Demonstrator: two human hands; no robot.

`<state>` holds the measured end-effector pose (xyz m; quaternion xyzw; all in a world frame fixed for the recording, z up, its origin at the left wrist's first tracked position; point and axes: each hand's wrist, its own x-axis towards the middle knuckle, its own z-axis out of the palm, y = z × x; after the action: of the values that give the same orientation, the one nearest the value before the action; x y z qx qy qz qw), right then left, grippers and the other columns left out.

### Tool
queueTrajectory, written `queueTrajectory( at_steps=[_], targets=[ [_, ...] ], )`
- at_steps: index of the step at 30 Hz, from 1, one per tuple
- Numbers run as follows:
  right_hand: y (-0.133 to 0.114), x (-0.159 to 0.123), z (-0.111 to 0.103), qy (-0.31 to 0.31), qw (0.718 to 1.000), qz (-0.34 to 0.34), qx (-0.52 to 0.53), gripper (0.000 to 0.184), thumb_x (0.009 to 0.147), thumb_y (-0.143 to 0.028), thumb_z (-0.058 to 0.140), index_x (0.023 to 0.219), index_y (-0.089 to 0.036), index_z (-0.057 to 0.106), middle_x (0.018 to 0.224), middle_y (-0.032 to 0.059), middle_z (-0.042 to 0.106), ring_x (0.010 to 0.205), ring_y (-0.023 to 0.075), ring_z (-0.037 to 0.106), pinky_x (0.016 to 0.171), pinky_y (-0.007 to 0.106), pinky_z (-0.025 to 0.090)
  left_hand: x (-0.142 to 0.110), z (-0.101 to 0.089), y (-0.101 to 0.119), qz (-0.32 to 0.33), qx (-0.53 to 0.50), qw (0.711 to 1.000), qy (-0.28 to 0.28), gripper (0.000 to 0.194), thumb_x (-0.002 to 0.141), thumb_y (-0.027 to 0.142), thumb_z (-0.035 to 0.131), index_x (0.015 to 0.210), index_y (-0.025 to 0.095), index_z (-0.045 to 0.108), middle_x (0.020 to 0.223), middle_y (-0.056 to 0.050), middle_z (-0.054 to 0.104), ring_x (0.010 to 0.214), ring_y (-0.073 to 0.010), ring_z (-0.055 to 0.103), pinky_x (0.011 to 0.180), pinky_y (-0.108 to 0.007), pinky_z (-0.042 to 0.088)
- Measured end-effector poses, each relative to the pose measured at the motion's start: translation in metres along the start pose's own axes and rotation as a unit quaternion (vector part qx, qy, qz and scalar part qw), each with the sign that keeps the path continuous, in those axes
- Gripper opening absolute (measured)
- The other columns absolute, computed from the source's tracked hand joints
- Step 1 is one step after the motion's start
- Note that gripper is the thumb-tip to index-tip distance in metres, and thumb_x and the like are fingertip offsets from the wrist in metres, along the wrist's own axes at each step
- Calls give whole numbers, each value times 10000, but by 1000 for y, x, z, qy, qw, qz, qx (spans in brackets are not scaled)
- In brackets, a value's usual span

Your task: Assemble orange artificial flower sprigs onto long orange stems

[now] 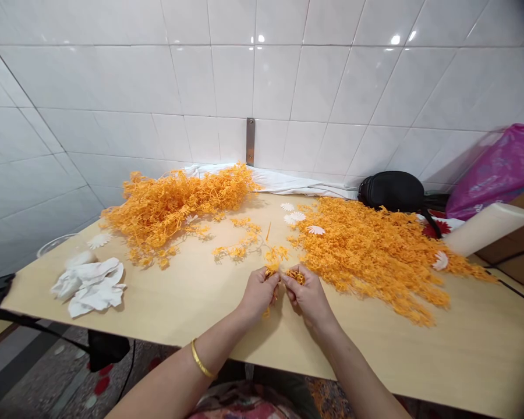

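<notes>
Left hand (257, 294): fingers pinched shut on an orange sprig (271, 272).
Right hand (308, 297): fingers pinched shut on an orange tuft (296, 277).
Right of fingers: large sprig heap (367, 256).
Ahead-left of fingers: second sprig heap (170, 201).
Progress: most sprigs lie heaped — only a thin strand (240, 244) sits apart, just ahead on the counter (166, 308).

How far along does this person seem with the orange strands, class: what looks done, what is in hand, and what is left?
Done, apparently: a few loose orange strands lie apart on the wooden tabletop. In hand: the left hand and right hand grip a small orange tangle. Left, seemingly: two large orange heaps, one at the back left, the other to the right.
</notes>
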<state>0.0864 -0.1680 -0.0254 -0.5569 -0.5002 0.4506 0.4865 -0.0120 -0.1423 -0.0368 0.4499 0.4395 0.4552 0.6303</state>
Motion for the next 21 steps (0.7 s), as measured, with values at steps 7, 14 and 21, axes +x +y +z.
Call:
queueTrajectory(
  at_steps=[7, 14, 21],
  targets=[
    [-32, -1, -47, 265, 941, -180, -109, 205, 801, -396, 409, 854, -204, 457, 568, -25, 431, 503, 119, 414, 491, 242, 348, 2, -1, -1, 21, 7, 998, 53, 215, 693, 320, 527, 588, 177, 406, 399, 82, 323, 333, -40, 279, 362, -177, 217],
    [-32, 58, -99, 312, 805, -172, -475, 449, 668, -427, 558, 998, -124, 523, 1108, 214, 452, 994, 354, 405, 753, 476, 330, 3, -5, 10, -38, -6, 999, -15, 282, 636, 403, 589, 641, 175, 424, 469, 44, 458, 363, -80, 449, 359, -186, 288],
    [-31, 52, -45, 43, 962, -158, -217, 285, 756, -425, 466, 800, -175, 596, 794, 62, 609, 752, 188, 546, 682, 317, 411, 32, -8, 13, -78, -99, 988, -94, 269, 628, 376, 629, 717, 157, 502, 588, -14, 552, 456, -102, 510, 448, -226, 392]
  ],
)
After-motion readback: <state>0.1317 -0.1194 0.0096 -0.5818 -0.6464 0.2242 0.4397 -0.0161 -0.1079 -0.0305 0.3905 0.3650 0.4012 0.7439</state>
